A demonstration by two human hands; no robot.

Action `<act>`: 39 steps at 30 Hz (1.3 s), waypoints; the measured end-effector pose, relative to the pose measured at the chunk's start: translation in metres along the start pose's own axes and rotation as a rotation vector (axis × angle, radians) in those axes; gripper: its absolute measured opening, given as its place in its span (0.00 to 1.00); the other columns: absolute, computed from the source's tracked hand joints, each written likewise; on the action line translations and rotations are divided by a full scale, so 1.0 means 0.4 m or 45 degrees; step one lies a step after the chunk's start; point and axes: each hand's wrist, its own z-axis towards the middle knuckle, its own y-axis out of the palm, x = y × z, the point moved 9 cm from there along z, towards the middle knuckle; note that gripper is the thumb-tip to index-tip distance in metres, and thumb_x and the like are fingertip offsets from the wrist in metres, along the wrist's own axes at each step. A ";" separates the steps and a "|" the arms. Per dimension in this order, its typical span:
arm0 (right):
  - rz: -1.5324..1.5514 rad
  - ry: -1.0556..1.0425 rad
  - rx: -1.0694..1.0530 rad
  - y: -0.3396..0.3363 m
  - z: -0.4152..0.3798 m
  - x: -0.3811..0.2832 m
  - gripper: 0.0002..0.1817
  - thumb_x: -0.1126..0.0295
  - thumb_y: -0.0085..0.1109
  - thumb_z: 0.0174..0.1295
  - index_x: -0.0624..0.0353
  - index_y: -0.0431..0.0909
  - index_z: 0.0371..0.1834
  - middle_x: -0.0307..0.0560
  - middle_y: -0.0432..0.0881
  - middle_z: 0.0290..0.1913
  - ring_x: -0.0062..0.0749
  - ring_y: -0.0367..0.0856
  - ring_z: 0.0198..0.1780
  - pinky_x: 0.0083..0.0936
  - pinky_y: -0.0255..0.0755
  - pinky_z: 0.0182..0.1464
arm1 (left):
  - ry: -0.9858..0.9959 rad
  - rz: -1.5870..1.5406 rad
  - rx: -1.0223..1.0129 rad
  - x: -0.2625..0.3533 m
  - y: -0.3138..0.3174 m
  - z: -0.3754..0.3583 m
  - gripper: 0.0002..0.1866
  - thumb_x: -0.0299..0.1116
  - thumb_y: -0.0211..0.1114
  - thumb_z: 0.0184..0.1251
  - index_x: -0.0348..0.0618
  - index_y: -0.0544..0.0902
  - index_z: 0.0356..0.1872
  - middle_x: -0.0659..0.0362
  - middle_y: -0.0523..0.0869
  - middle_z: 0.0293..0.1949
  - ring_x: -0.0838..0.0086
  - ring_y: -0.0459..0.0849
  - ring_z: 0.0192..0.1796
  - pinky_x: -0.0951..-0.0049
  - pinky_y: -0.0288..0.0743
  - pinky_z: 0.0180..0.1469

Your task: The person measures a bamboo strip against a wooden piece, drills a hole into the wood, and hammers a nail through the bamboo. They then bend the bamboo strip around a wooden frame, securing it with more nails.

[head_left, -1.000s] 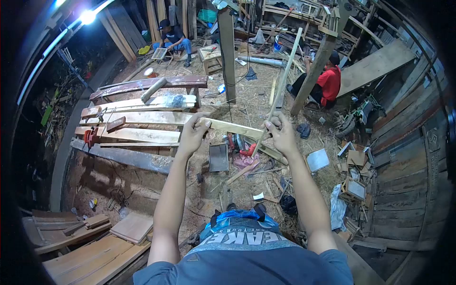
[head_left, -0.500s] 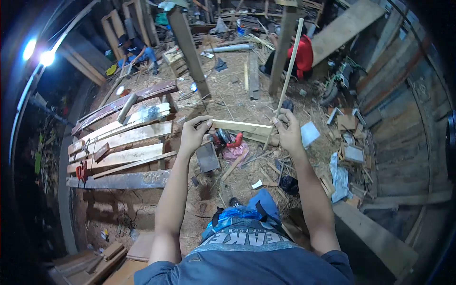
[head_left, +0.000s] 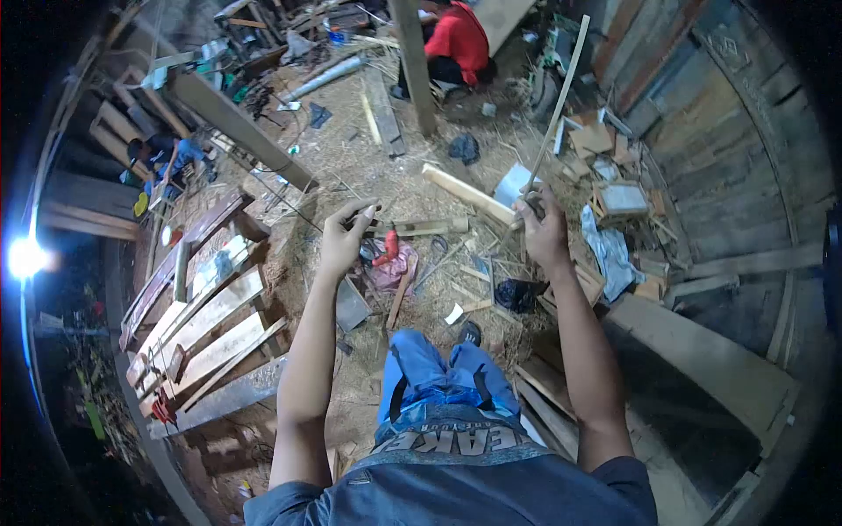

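My right hand point(head_left: 547, 235) is closed around a long, thin wooden strip point(head_left: 565, 92), which stands up at a slant. A shorter, pale piece of wood point(head_left: 467, 192) reaches from the same fingers toward the upper left. My left hand point(head_left: 340, 245) is raised with its thumb and fingers apart and holds nothing that I can see. It is separated from the short piece by a gap. Below and between the hands, a red power tool point(head_left: 386, 249) lies on the floor by a pink plastic bag point(head_left: 393, 273).
Planks point(head_left: 210, 346) lie on a low bench at the left. A wooden post point(head_left: 412, 66) stands ahead, near a person in red point(head_left: 458, 44). Another person point(head_left: 167, 162) sits at the far left. Scraps and a light blue cloth point(head_left: 607, 254) lie right.
My left hand has let go of the short piece of wood, which now angles up from my right hand. The view has turned right, and the long strip remains in my right hand.
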 end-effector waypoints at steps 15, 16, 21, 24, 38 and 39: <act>-0.316 0.175 0.110 -0.072 0.044 0.782 0.12 0.67 0.57 0.74 0.64 0.71 0.51 0.46 0.81 0.42 0.29 0.81 0.44 0.27 0.75 0.47 | -0.128 0.187 -0.316 -0.718 0.274 0.346 0.16 0.36 0.62 0.76 0.33 0.84 0.55 0.58 0.89 0.39 0.78 0.85 0.42 0.75 0.78 0.47; -0.444 0.120 0.161 -0.066 0.036 0.867 0.12 0.67 0.56 0.74 0.65 0.71 0.51 0.46 0.80 0.42 0.28 0.81 0.43 0.26 0.75 0.46 | -0.174 0.193 -0.393 -0.821 0.310 0.371 0.16 0.37 0.61 0.77 0.36 0.84 0.56 0.58 0.89 0.43 0.79 0.85 0.41 0.76 0.79 0.45; -0.288 0.158 0.093 0.007 0.001 1.313 0.13 0.65 0.55 0.75 0.64 0.72 0.51 0.52 0.82 0.40 0.37 0.83 0.45 0.34 0.75 0.51 | -0.072 0.403 -0.608 -1.270 0.526 0.478 0.18 0.41 0.59 0.78 0.39 0.83 0.58 0.56 0.89 0.45 0.77 0.85 0.38 0.74 0.82 0.40; -0.224 0.041 0.128 0.045 -0.021 1.549 0.09 0.72 0.54 0.74 0.64 0.71 0.51 0.47 0.81 0.37 0.31 0.81 0.41 0.27 0.75 0.45 | 0.046 0.407 -0.746 -1.483 0.659 0.529 0.19 0.42 0.59 0.78 0.38 0.82 0.58 0.55 0.89 0.44 0.74 0.86 0.39 0.72 0.82 0.41; 0.024 -0.020 0.347 0.050 -0.126 1.939 0.08 0.76 0.52 0.74 0.62 0.71 0.52 0.48 0.82 0.38 0.24 0.78 0.31 0.21 0.77 0.30 | 0.230 0.377 -0.828 -1.864 0.868 0.444 0.35 0.41 0.70 0.70 0.46 0.65 0.74 0.50 0.82 0.59 0.69 0.85 0.50 0.72 0.80 0.51; 0.054 -0.018 0.293 0.044 -0.127 1.947 0.09 0.76 0.53 0.74 0.62 0.71 0.54 0.48 0.82 0.39 0.24 0.79 0.32 0.21 0.77 0.29 | 0.249 0.371 -0.836 -1.865 0.880 0.440 0.35 0.41 0.70 0.70 0.46 0.65 0.74 0.50 0.82 0.59 0.69 0.85 0.50 0.72 0.80 0.51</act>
